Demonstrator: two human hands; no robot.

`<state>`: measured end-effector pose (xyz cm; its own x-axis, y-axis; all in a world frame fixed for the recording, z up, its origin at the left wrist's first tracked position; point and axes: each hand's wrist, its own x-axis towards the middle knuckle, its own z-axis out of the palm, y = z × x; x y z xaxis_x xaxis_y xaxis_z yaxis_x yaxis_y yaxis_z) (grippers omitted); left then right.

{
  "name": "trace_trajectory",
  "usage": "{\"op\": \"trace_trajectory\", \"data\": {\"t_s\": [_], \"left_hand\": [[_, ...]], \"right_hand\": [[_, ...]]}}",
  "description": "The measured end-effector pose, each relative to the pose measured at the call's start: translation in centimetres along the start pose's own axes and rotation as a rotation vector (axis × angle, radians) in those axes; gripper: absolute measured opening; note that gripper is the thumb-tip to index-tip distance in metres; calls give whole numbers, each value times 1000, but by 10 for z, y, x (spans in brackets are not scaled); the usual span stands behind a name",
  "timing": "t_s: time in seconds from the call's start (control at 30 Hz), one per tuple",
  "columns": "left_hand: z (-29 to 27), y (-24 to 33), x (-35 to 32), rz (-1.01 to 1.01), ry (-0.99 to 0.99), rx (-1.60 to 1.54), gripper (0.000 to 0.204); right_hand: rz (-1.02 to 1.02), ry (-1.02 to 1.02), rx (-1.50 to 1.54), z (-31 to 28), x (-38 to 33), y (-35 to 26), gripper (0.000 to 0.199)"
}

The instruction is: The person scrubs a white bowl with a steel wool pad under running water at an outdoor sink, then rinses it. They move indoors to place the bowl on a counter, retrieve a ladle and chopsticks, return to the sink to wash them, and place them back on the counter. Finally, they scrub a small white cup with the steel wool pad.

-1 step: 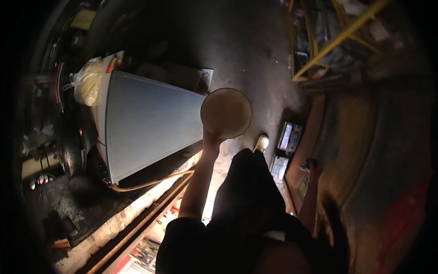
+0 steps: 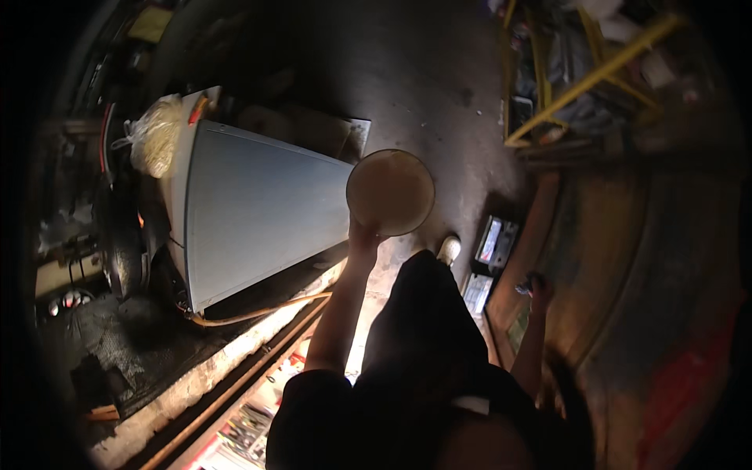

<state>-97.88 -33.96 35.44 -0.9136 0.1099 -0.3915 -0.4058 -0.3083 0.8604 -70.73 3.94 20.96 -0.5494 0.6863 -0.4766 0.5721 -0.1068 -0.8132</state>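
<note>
My left hand (image 2: 364,236) is raised in front of me and grips the near rim of a round, shallow tan bowl (image 2: 390,192), held over the dark concrete floor. The bowl's inside looks pale and bare. My right hand (image 2: 536,287) hangs low at my side by a wooden edge. Its fingers are curled, with something small and pale at them that is too dim to make out. My dark clothing and one light shoe (image 2: 448,249) show below the bowl.
A large grey-white metal cabinet (image 2: 258,204) lies to the left, with a clear plastic bag of pale stuff (image 2: 157,137) at its far end. An orange hose (image 2: 251,315) runs beneath it. A yellow metal frame (image 2: 583,78) stands at top right. Flat packages (image 2: 493,239) lie near my foot.
</note>
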Motion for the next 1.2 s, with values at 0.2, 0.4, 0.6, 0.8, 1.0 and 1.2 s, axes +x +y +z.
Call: {"op": "trace_trajectory", "data": {"t_s": [0.2, 0.4, 0.6, 0.8, 1.0, 1.2], "left_hand": [[25, 57, 90, -41, 213, 18, 53], [-22, 22, 238, 369, 433, 212, 59], [38, 134, 339, 284, 675, 283, 53], [25, 220, 414, 577, 840, 505, 59], [50, 317, 473, 638, 1217, 815, 63], [61, 362, 513, 301, 1655, 991, 65]], "right_hand": [[-63, -18, -20, 36, 134, -130, 32], [-188, -147, 9, 122, 262, -244, 29], [-298, -182, -106, 224, 350, -426, 30], [-294, -239, -116, 324, 474, -526, 33], [-346, -485, -16, 438, 615, -652, 27], [-672, -691, -175, 596, 713, -805, 27]]}}
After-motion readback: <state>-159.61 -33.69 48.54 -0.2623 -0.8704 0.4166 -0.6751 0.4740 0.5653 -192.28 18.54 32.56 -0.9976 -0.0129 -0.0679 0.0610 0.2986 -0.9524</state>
